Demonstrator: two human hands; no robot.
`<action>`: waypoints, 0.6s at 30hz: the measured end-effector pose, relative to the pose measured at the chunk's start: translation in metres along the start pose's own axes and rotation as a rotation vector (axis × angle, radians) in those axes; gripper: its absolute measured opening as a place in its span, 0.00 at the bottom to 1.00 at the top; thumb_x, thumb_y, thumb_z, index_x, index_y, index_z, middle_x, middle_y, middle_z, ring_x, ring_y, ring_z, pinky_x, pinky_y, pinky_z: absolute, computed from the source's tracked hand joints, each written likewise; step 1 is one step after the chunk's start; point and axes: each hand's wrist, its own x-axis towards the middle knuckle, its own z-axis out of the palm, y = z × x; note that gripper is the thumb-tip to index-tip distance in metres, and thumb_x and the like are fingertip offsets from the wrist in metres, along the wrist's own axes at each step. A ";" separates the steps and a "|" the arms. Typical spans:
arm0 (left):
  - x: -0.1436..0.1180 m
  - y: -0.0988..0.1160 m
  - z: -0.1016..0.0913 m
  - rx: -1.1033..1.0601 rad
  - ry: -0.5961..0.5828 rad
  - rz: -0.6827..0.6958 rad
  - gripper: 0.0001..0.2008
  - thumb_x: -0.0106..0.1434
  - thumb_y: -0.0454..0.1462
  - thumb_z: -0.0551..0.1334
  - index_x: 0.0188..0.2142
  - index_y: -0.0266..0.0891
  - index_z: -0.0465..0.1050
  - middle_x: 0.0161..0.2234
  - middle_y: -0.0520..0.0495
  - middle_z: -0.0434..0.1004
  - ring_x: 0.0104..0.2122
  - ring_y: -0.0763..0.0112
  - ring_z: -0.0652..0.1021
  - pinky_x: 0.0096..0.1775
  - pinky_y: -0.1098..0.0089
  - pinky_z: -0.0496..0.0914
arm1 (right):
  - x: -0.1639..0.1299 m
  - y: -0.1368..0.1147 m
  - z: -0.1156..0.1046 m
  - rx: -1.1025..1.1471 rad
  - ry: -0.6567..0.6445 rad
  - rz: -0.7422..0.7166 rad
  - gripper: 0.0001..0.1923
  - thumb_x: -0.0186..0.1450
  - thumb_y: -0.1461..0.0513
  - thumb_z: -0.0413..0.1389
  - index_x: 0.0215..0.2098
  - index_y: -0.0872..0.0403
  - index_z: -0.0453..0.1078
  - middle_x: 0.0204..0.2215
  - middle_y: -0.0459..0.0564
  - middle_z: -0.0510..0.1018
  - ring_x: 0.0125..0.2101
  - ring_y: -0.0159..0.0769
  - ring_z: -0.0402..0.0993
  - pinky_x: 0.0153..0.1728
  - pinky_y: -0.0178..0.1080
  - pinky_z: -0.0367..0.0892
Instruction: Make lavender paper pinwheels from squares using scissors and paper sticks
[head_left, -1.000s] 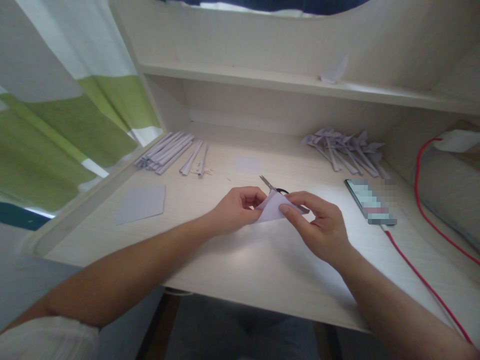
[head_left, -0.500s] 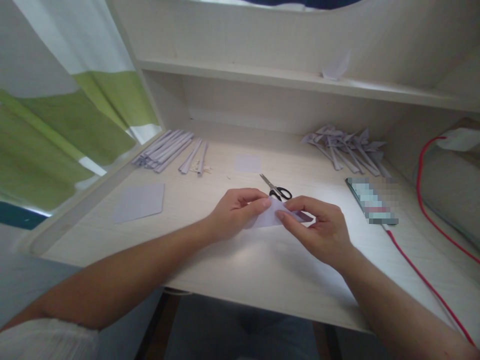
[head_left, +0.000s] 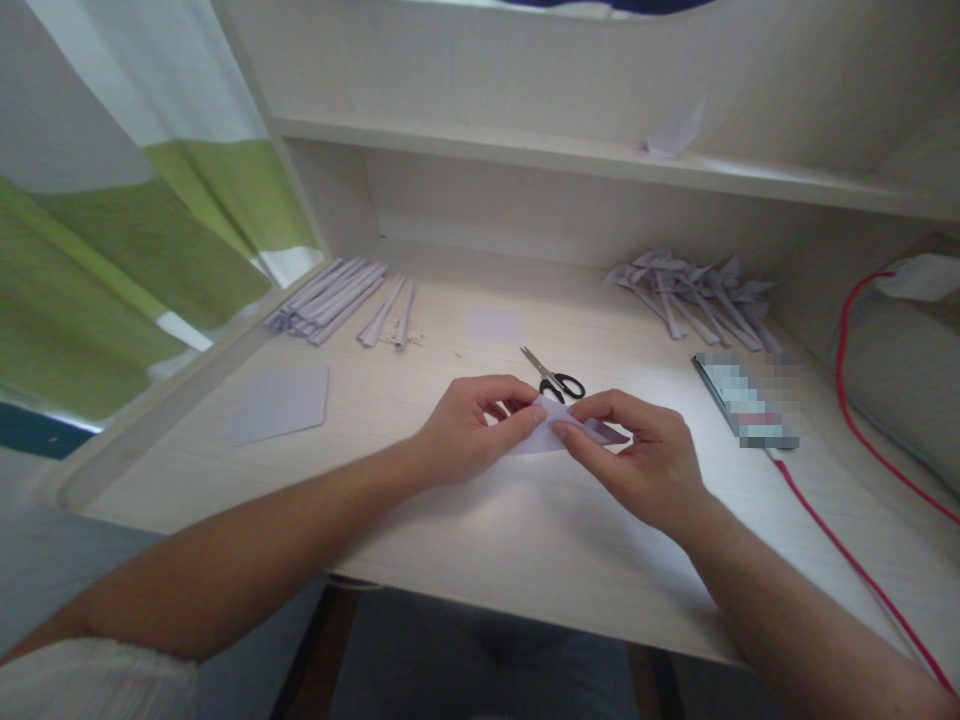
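Note:
Between my two hands is a pale lilac sheet of paper (head_left: pixel 541 438), partly folded, held just above the desk. My left hand (head_left: pixel 480 425) pinches its upper left part between thumb and fingers. On the other side, my right hand (head_left: pixel 637 445) grips the paper with thumb and forefinger, and a folded corner sticks out under that palm. Just beyond the paper lie scissors (head_left: pixel 553 378) with black handles, blades spread slightly and pointing away to the left. My fingers hide part of the paper's edges.
Rolled paper sticks (head_left: pixel 330 300) lie at the back left, near a paper stack (head_left: pixel 277 405) and a small paper square (head_left: pixel 495 325). Paper pinwheels (head_left: pixel 682 285) are heaped at the back right. A phone (head_left: pixel 742 400) with a red cable (head_left: pixel 847 560) lies at the right.
My left thumb and fingers have shifted slightly right along the paper, toward my right hand. My right hand keeps its grip almost unmoved.

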 end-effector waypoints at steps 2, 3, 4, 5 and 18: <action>0.000 0.001 0.000 -0.002 0.001 -0.001 0.07 0.64 0.38 0.63 0.36 0.38 0.80 0.33 0.49 0.81 0.33 0.73 0.77 0.34 0.75 0.70 | 0.000 -0.001 0.000 0.006 0.002 0.000 0.04 0.63 0.59 0.62 0.33 0.51 0.74 0.27 0.46 0.80 0.26 0.34 0.74 0.26 0.36 0.67; 0.000 0.001 0.000 -0.001 0.001 -0.003 0.07 0.64 0.37 0.63 0.36 0.38 0.80 0.32 0.49 0.81 0.33 0.73 0.77 0.34 0.75 0.70 | 0.000 -0.001 0.000 0.010 0.002 0.001 0.04 0.63 0.59 0.62 0.33 0.51 0.74 0.27 0.46 0.80 0.26 0.34 0.74 0.26 0.36 0.67; 0.000 0.001 0.000 0.000 0.002 -0.004 0.07 0.64 0.37 0.63 0.36 0.38 0.80 0.32 0.49 0.81 0.33 0.73 0.77 0.34 0.75 0.70 | 0.000 -0.001 0.000 0.012 0.001 0.001 0.04 0.63 0.59 0.62 0.33 0.51 0.74 0.27 0.46 0.80 0.26 0.34 0.74 0.27 0.36 0.67; 0.000 0.002 0.000 0.000 0.002 -0.007 0.07 0.63 0.37 0.63 0.35 0.38 0.80 0.32 0.49 0.81 0.33 0.73 0.77 0.34 0.75 0.70 | 0.000 -0.002 0.000 0.012 -0.001 0.000 0.03 0.63 0.59 0.62 0.33 0.51 0.74 0.28 0.46 0.80 0.26 0.34 0.74 0.27 0.36 0.67; 0.002 0.001 0.001 -0.020 0.006 0.045 0.07 0.64 0.38 0.64 0.34 0.37 0.79 0.32 0.48 0.81 0.31 0.74 0.77 0.33 0.76 0.71 | 0.000 0.001 0.001 0.036 -0.020 0.000 0.03 0.62 0.61 0.62 0.34 0.52 0.74 0.27 0.46 0.79 0.25 0.32 0.73 0.26 0.35 0.67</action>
